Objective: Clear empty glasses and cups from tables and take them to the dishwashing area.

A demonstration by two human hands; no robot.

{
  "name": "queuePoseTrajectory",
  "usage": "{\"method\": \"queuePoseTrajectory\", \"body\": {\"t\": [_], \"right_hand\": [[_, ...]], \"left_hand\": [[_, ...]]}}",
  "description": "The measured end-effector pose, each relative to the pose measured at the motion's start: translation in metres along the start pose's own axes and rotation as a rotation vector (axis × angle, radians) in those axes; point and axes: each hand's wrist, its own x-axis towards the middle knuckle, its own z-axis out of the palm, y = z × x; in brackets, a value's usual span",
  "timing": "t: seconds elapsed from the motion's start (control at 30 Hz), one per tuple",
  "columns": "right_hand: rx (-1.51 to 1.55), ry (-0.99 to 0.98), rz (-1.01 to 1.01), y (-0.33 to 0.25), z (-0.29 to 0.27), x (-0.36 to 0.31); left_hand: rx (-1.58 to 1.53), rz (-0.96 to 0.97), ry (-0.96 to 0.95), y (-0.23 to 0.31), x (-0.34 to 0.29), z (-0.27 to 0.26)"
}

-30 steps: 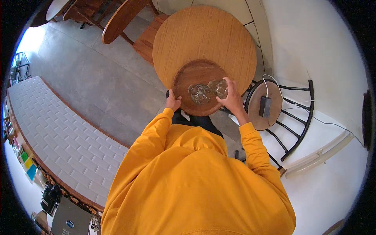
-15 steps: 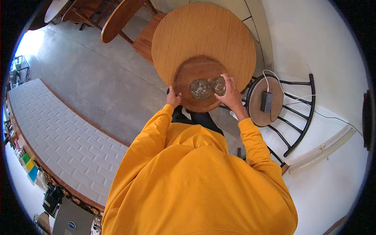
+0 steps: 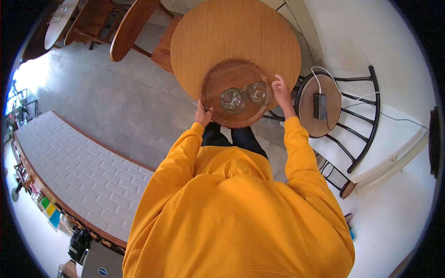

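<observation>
A round dark-brown wooden tray [image 3: 220, 76] overlaps the near part of a round wooden table [image 3: 236, 32], its near edge reaching past the tabletop toward my body. My left hand [image 3: 204, 113] grips the tray's left rim, thumb on top. Two clear glasses stand side by side on the tray: the left glass [image 3: 233, 100] and the right glass [image 3: 259, 93]. Just right of the right glass is my right hand [image 3: 282, 94], its fingers loosely apart and holding nothing. Whether a fingertip still brushes that glass is hard to see.
To the right stands a black metal chair [image 3: 364, 125] with a round seat carrying a black power adapter [image 3: 320, 106] and cables. A wooden chair [image 3: 134, 32] is at the far left of the table. On the left runs a white-tiled counter [image 3: 83, 157].
My right hand has let go of the right glass and moved rightward off it. That glass now sits upright beside the other. The whole view has shifted slightly.
</observation>
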Motion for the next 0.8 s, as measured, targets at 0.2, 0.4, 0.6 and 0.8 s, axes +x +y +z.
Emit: {"method": "queuePoseTrajectory", "body": {"t": [0.2,0.4,0.6,0.8], "right_hand": [[-0.023,0.095,0.026,0.048,0.064,0.019],[-0.143,0.19,0.02,0.039,0.071,0.008],[-0.03,0.257,0.034,0.044,0.071,-0.021],[0.026,0.455,-0.11,-0.02,0.039,-0.075]], "left_hand": [[-0.099,0.048,-0.005,0.01,-0.009,-0.007],[-0.064,0.094,0.004,0.009,-0.003,-0.021],[-0.041,0.026,-0.08,0.044,-0.016,-0.034],[-0.082,0.216,-0.234,0.099,-0.041,-0.046]]}}
